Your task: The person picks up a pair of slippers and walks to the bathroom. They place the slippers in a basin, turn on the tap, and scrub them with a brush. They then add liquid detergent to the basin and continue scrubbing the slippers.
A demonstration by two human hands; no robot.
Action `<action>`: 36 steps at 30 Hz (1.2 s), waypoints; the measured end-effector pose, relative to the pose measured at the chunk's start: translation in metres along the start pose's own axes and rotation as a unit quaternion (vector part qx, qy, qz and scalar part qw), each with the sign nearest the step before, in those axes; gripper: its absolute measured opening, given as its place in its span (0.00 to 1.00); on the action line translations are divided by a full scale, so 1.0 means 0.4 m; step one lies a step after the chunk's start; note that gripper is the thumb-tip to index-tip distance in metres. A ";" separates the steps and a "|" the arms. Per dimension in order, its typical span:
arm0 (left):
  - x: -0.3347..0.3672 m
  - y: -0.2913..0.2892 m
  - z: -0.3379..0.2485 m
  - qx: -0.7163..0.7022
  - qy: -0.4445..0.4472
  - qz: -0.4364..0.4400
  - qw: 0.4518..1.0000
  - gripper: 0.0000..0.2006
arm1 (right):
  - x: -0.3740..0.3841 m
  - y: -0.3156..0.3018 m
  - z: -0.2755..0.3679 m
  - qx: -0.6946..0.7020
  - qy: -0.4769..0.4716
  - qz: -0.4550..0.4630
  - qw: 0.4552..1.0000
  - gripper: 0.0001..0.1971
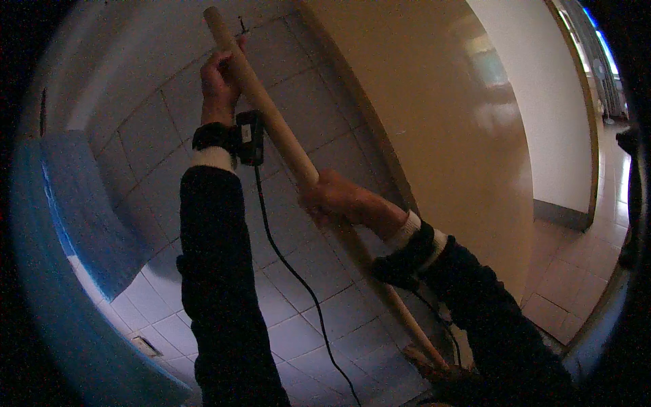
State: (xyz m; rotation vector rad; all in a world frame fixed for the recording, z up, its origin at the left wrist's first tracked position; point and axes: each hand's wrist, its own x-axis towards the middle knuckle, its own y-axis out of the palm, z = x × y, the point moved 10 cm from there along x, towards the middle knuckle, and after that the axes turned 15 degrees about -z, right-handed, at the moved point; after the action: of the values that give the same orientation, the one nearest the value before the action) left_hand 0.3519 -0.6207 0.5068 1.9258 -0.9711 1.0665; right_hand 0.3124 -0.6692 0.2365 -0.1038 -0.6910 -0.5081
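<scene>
A long, pale wooden pole (pixel 285 139) runs slantwise from the upper left down to the lower right. My left hand (pixel 220 78) is closed around it near the upper end. Lower down, about midway along, my right hand (pixel 336 197) also grips the pole. The lower end meets a dim, brownish, frayed-looking shape (pixel 434 366), too dark to name. Strapped to my left wrist is a black device (pixel 249 139) with a black cable (pixel 298 275) hanging from it. Another dark band (pixel 407 261) sits on my right wrist.
A tan door (pixel 441 108) stands close to the right of the pole. Blue cloth (pixel 102 210) hangs at the left. Behind my arms are grey tiles (pixel 305 102), with a small hook (pixel 243 27) near the pole's top. A floor drain (pixel 146 346) lies lower left.
</scene>
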 end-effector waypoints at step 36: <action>0.053 -0.017 -0.062 0.009 -0.016 0.044 0.999 0.23 | 0.017 0.059 0.022 0.015 -0.001 0.060 0.998 0.06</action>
State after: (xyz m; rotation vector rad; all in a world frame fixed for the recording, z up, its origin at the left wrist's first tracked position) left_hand 0.3572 -0.6022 0.5339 1.9351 -1.0756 1.1013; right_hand 0.3231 -0.6491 0.2492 -0.1168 -0.6898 -0.3828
